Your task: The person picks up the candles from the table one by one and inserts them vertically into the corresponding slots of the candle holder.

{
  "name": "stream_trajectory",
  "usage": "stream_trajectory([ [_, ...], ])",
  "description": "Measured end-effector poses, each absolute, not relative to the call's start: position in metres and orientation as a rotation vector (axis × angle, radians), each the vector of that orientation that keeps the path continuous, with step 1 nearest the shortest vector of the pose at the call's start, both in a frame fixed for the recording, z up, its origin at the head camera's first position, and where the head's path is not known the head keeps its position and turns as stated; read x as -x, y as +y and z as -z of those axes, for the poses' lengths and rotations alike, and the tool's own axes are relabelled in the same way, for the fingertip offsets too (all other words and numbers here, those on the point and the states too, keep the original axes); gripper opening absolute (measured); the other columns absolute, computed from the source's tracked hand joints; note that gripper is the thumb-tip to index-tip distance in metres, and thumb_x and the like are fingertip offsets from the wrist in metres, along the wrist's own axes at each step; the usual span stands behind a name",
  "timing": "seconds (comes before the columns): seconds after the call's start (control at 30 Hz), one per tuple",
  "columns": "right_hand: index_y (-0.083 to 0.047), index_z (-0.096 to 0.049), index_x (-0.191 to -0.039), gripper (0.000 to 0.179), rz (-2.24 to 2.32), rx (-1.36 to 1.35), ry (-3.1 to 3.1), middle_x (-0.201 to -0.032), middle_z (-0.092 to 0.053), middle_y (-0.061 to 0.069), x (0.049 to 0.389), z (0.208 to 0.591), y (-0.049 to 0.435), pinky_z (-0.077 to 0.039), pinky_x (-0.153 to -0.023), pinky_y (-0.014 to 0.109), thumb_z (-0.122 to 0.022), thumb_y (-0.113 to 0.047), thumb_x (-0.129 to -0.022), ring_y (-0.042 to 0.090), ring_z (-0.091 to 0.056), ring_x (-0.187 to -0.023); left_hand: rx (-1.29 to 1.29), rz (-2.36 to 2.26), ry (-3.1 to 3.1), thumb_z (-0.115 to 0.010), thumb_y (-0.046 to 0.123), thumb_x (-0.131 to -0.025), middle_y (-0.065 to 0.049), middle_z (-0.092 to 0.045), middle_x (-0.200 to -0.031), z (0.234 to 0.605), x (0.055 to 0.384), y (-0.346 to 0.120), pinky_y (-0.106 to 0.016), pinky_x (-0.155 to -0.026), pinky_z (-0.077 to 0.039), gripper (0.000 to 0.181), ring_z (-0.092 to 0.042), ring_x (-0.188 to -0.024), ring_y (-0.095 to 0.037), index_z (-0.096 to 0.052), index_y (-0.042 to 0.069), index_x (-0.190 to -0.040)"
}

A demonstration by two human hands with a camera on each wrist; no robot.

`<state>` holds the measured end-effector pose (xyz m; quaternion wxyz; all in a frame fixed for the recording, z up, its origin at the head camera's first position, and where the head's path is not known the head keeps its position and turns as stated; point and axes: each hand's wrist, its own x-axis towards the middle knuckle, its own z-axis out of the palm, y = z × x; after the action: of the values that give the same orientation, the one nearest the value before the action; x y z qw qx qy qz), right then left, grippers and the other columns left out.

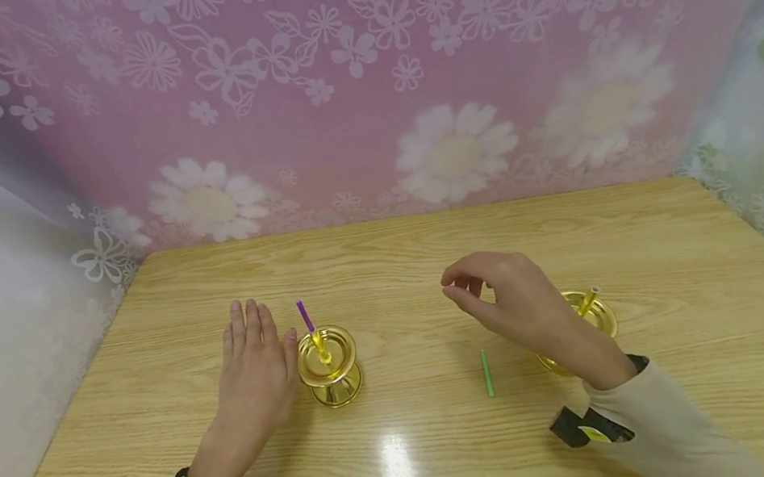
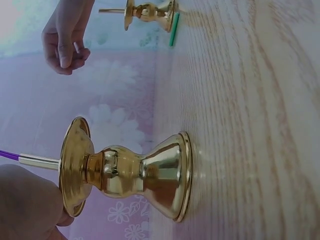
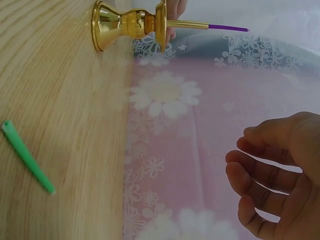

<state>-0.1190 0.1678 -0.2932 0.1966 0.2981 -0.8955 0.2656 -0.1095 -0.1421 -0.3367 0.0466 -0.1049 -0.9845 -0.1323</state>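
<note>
A gold candle holder [image 1: 339,391] stands upright on the left, with a thin purple candle [image 1: 304,315] slightly tilted in its narrow tube. My left hand [image 1: 253,379] is just left of this holder, its fingers straight and its thumb near the dish rim. In the left wrist view part of that hand overlaps the edge of the dish [image 2: 75,165]. Above the table on the right, my right hand [image 1: 518,297] has loosely bent fingers with nothing between them. Beneath and nearer me lies a slim green candle [image 1: 486,373].
A second gold candle holder [image 1: 604,317] stands at the right, partly hidden by my right hand and wrist; its tube [image 1: 587,302] holds no candle. Floral-patterned cloth [image 1: 341,154] hangs behind the wooden table [image 1: 394,269] and along both sides.
</note>
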Motion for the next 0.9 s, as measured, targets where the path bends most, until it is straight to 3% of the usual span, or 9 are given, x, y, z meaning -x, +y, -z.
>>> stream_trajectory([
  [0.9, -0.010, -0.071, -0.090, 0.010, -0.744, -0.840, -2.440, -0.081, -0.068, -0.007, 0.112, 0.295, 0.189, -0.048, -0.059, 0.026, -0.074, -0.003, -0.083, 0.003, -0.057, -0.068, 0.349, 0.400, -2.982, -0.024, 0.025, -0.107, -0.041, -0.015, -0.148, 0.338, 0.113, -0.141, -0.059, -0.114, -0.009, 0.059, -0.003, -0.142, -0.051, -0.022, -0.024, -0.140],
])
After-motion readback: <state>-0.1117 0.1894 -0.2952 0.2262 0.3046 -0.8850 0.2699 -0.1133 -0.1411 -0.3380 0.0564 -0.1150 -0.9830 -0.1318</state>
